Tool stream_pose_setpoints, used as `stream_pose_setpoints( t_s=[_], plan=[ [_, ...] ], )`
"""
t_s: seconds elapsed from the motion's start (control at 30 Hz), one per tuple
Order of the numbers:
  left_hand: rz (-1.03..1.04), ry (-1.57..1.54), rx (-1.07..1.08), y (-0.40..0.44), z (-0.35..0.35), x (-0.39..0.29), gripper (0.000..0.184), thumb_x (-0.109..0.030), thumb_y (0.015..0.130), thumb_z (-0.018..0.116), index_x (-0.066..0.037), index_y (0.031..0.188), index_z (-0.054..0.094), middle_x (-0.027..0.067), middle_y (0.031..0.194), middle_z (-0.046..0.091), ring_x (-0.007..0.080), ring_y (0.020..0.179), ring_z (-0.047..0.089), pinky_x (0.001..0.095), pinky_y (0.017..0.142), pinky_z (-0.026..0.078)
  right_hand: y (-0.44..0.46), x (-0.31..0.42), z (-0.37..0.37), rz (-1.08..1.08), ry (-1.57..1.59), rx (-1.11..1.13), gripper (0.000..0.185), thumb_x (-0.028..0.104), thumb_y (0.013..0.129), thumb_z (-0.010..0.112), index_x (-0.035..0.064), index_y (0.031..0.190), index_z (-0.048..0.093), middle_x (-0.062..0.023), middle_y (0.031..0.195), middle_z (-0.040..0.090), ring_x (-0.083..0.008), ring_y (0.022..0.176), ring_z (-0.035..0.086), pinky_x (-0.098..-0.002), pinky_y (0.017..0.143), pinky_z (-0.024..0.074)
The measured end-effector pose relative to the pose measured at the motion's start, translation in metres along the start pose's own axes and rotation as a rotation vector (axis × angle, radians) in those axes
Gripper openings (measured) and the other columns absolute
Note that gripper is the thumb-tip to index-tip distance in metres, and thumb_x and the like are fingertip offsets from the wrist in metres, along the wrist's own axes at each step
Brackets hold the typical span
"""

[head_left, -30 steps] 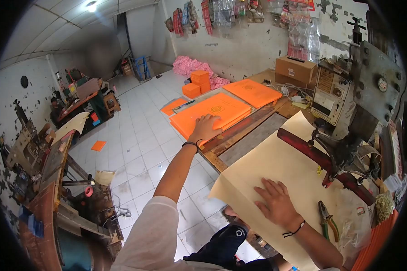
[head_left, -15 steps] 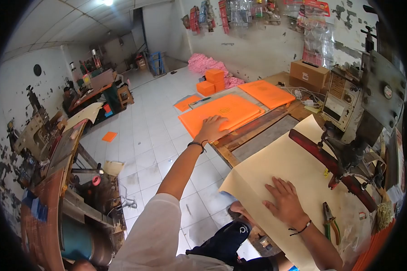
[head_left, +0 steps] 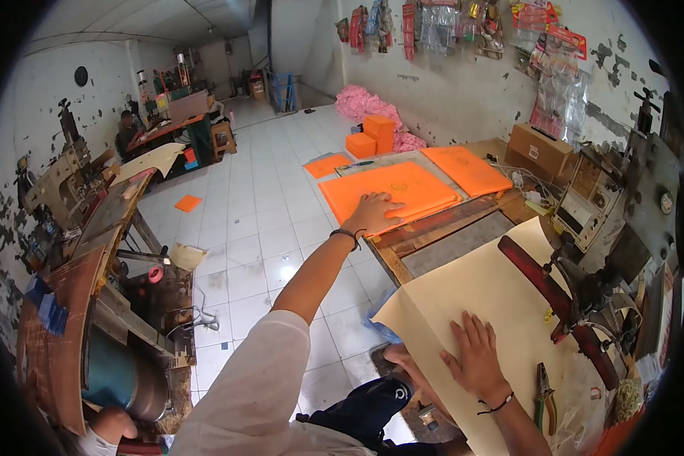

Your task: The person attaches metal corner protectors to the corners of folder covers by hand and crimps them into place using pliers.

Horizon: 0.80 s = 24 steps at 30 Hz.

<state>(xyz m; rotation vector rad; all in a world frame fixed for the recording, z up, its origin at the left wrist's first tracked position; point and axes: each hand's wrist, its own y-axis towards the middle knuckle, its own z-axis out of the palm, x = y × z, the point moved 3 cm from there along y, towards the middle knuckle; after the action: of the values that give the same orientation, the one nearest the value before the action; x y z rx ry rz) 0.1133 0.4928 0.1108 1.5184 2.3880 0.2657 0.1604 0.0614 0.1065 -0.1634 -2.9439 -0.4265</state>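
My left hand (head_left: 374, 212) rests with spread fingers on the near edge of a stack of orange sheets (head_left: 425, 185) bearing a round printed emblem. Beyond it on the bench is a second orange stack (head_left: 467, 169). My right hand (head_left: 475, 357) lies flat, fingers apart, on a large cream sheet (head_left: 433, 304) that covers the near part of the bench. Pliers (head_left: 545, 399) with green and orange handles lie right of my right hand. A dark red bar (head_left: 536, 275) of the press crosses above the sheet.
A cardboard box (head_left: 539, 154) and a metered machine (head_left: 587, 199) stand at the back right. Orange blocks (head_left: 371, 137) and a pink heap (head_left: 368, 105) are beyond the bench. A person (head_left: 129, 129) sits far left; another person's knee (head_left: 112, 424) shows at bottom left.
The view has swung left, so the bench appears further right and lower. Both hands remain on the same orange stack and cream sheet. A person's knee has come into view at bottom left.
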Motion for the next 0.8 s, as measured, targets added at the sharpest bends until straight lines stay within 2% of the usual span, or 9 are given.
stream_pose_setpoints(
  t_s=[0.53,0.63,0.73,0.8],
  plan=[
    [0.026,-0.073,0.051,0.011,-0.004,-0.003,0.053,-0.055,0.096,0.050,-0.032,0.143,0.053,0.0172,0.151,0.042,0.0408,0.141,0.034,0.0536,0.118,0.018,0.003,0.001,-0.003,0.005,-0.002,0.002,0.053,0.031,0.095,0.059,-0.0008,0.137,0.050,-0.0300,0.148,0.038,-0.0448,0.137,0.037,-0.0612,0.114,0.0234],
    [0.046,-0.086,-0.049,0.009,-0.002,-0.002,0.051,-0.051,0.094,0.055,-0.028,0.139,0.059,0.0195,0.144,0.048,0.0363,0.136,0.040,0.0508,0.114,0.024,0.003,0.001,-0.004,0.006,0.002,-0.007,0.053,0.031,0.095,0.059,-0.0005,0.136,0.050,-0.0296,0.148,0.039,-0.0444,0.137,0.037,-0.0608,0.114,0.0237],
    [0.036,-0.115,-0.036,0.013,0.002,0.001,0.051,-0.051,0.094,0.055,-0.027,0.139,0.059,0.0209,0.146,0.046,0.0371,0.137,0.038,0.0499,0.117,0.022,0.003,0.001,-0.005,0.005,0.011,-0.014,0.053,0.031,0.094,0.059,-0.0002,0.136,0.051,-0.0294,0.148,0.039,-0.0442,0.137,0.037,-0.0607,0.114,0.0238],
    [0.039,-0.119,0.014,0.016,0.003,0.003,0.053,-0.054,0.095,0.052,-0.029,0.141,0.056,0.0209,0.149,0.043,0.0415,0.138,0.036,0.0506,0.118,0.023,0.003,0.001,-0.005,0.010,0.018,-0.015,0.053,0.031,0.094,0.060,-0.0002,0.136,0.051,-0.0293,0.147,0.039,-0.0443,0.137,0.037,-0.0607,0.114,0.0240]
  ],
)
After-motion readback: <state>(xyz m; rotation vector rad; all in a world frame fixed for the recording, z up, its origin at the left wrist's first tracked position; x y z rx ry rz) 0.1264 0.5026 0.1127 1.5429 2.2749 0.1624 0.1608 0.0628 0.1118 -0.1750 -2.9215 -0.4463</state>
